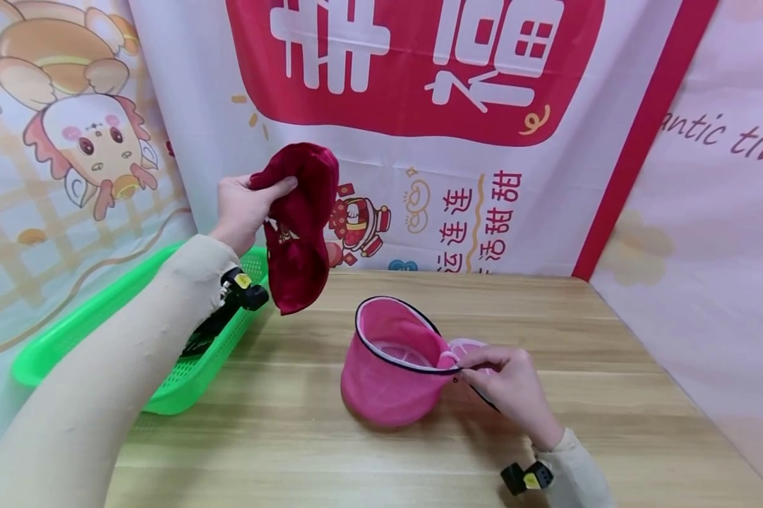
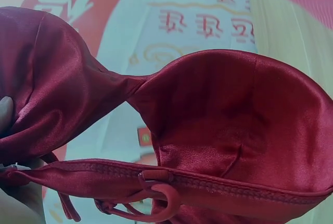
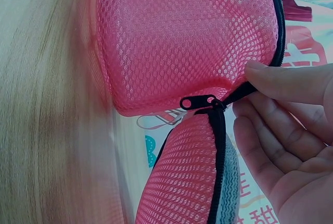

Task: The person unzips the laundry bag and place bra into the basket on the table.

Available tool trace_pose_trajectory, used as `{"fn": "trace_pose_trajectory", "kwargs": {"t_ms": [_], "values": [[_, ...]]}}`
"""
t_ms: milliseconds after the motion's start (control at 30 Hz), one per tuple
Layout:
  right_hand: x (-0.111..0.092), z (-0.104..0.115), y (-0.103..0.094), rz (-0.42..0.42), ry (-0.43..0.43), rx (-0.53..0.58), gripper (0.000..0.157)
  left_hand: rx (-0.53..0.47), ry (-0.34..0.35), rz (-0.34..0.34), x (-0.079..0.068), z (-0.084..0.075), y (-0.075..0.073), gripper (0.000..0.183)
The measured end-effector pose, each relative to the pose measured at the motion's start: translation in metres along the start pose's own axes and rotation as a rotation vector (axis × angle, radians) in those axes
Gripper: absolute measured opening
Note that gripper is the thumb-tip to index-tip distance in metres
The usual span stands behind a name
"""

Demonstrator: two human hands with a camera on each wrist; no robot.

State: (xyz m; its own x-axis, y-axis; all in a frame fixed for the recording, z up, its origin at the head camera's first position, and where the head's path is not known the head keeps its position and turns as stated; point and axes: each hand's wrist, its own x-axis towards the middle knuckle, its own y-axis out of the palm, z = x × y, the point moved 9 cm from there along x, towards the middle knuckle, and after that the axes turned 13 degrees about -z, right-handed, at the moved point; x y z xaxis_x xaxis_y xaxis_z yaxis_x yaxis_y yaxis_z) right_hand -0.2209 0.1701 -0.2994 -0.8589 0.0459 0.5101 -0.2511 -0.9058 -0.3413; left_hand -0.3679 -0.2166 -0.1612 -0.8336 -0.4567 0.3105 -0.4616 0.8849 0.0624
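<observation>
A dark red satin bra hangs from my left hand, gripped at one cup and raised above the tabletop. The left wrist view shows its two cups joined at the middle, with a band and strap below. On the table stands a pink mesh laundry bag, round, with its top unzipped. My right hand pinches the bag's black zippered rim between thumb and fingers. Close to those fingers lies the black zipper pull. The bag's lid hangs folded away beside its body.
A green perforated basket stands at the left, partly behind my left forearm, with dark items inside. Printed cloth hangs behind and beside the wooden table.
</observation>
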Motion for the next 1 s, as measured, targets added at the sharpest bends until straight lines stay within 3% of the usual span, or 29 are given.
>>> {"fn": "trace_pose_trajectory", "kwargs": {"t_ms": [300,400,533,700,1000], "values": [[0.001,0.005,-0.001,0.003,-0.024,-0.009,0.009,-0.034,-0.028,-0.076,0.022,0.018,-0.040,0.045],[0.001,0.005,-0.001,0.003,-0.043,0.008,0.008,0.000,-0.063,-0.123,0.030,0.030,-0.058,0.049],[0.002,-0.007,0.000,0.012,-0.058,0.019,0.007,0.059,-0.110,-0.170,0.036,0.045,-0.080,0.057],[0.003,-0.026,0.003,0.017,-0.053,-0.006,0.009,0.021,-0.159,-0.196,0.043,0.055,-0.102,0.064],[0.004,-0.030,0.004,0.012,-0.042,-0.015,0.009,0.052,-0.170,-0.281,0.052,0.064,-0.136,0.068]]}}
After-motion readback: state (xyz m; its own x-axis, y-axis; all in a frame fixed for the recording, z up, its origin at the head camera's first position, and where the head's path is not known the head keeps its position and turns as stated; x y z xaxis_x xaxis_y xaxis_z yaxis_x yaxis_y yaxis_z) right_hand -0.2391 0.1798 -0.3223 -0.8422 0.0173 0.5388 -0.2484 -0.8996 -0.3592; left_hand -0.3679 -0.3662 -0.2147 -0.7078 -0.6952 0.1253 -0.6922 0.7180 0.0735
